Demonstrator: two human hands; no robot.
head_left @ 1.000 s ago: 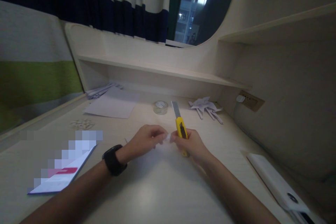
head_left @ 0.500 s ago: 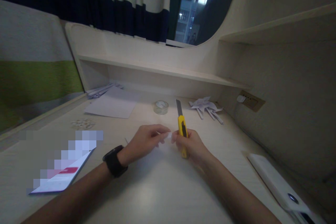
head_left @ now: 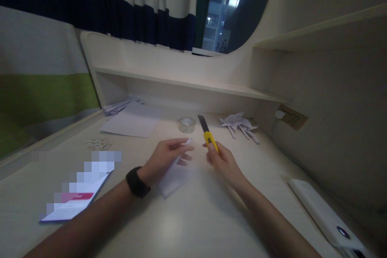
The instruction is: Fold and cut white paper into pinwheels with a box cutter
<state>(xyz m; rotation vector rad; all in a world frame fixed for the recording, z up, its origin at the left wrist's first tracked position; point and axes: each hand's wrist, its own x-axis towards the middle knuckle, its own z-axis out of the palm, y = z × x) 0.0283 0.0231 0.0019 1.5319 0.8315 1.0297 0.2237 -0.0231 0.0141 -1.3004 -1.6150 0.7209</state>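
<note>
My right hand (head_left: 222, 159) is wrapped round a yellow utility knife (head_left: 211, 141). Its long blade is out and points up and away, a little to the left. Opposite it, my left hand (head_left: 167, 155) pinches a piece of white paper (head_left: 175, 182) between thumb and fingers. A narrow edge of the paper, folded or rolled, runs along the thumb, and the wider part spreads below the palm. The hands are apart, and the blade does not touch the paper. Just beyond them stands a roll of clear tape (head_left: 186, 125).
White paper sheets (head_left: 131, 121) lie at the back left, with paper sticks (head_left: 122, 106) behind them. Paper pinwheels (head_left: 237, 121) rest at the back right. Small pale pieces (head_left: 99, 144) lie near a lit tablet (head_left: 81, 195). A white device (head_left: 320, 209) is at right.
My hands have drawn apart. The knife has tilted further left in my right hand. The paper in my left hand has turned, so more of it shows below the palm.
</note>
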